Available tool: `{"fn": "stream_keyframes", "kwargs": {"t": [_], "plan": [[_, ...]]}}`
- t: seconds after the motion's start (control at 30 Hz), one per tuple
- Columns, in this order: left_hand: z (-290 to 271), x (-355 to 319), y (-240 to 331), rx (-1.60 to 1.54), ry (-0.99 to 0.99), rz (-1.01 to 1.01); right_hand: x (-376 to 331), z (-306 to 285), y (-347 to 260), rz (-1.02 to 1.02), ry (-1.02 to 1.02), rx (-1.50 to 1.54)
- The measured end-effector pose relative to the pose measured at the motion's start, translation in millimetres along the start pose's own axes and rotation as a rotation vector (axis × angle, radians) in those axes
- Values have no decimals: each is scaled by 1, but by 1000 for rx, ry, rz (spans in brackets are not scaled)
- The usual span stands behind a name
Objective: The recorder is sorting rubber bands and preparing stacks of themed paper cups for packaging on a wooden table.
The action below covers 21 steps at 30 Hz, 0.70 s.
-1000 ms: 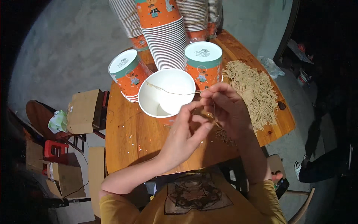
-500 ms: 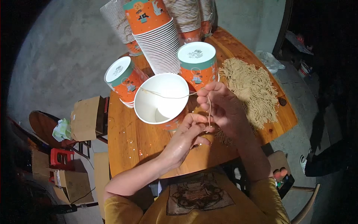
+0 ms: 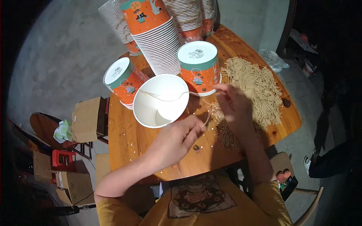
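Noodle strand (image 3: 177, 98), pinched by right hand (image 3: 233, 103), now drapes across white bowl (image 3: 160, 101); left hand (image 3: 181, 137) lowered, loosely curled.

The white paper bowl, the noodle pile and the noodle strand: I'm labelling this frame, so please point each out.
white paper bowl (image 3: 158, 113): head view, inner wall of the open bowl.
noodle pile (image 3: 252, 83): head view, middle of the heap on the table.
noodle strand (image 3: 166, 99): head view, stretch draped across the bowl's mouth.

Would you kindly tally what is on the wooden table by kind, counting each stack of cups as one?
Open white paper bowl: 1
Upside-down orange cup stacks: 2, left and right
Tall striped cup stacks at the far edge: at least 3, partly cut off
Noodle pile: 1
Total: at least 7
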<state>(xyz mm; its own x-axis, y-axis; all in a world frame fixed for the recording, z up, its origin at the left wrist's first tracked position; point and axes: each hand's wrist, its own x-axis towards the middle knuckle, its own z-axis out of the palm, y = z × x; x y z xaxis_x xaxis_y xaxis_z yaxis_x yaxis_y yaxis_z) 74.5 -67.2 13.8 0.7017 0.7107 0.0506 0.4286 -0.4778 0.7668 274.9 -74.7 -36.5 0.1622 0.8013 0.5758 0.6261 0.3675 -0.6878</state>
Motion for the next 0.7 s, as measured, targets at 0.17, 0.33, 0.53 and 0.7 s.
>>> {"fn": "stream_keyframes", "kwargs": {"t": [0.17, 0.33, 0.53, 0.7], "plan": [[-22, 26, 16, 476, -6, 272, -9, 21, -21, 45, -94, 717], [-29, 42, 0, 394, -9, 331, -18, 38, -13, 211, -153, 896], [-32, 35, -8, 196, 55, 254, -21, 48, -4, 167, -77, 707], [-42, 20, -20, 137, 219, 16, -29, 52, -10, 155, -45, 439]]}}
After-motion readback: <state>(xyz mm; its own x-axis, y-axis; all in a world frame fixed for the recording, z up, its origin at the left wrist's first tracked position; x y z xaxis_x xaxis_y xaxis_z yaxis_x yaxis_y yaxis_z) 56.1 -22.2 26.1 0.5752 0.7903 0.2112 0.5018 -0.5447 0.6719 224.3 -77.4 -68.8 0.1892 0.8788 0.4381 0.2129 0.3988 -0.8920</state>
